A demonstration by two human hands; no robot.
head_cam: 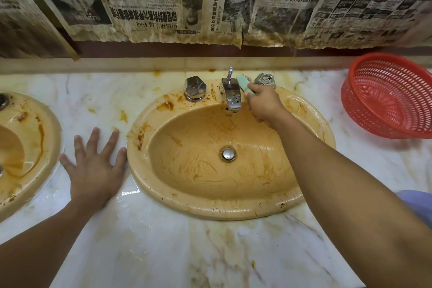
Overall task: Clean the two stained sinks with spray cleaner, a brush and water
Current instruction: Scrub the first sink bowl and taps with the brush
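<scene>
A second stained sink [25, 147] is showing at the left edge; the left hand [94, 168] is lying flat, fingers spread, on the marble counter [163, 252]; the main sink [163, 196] is sitting centre, smeared brown; the right hand [263, 105] is gripping a green brush [244, 85] between the tap [231, 94] and right knob [265, 80]; a red basket [390, 96] is resting far right.
</scene>
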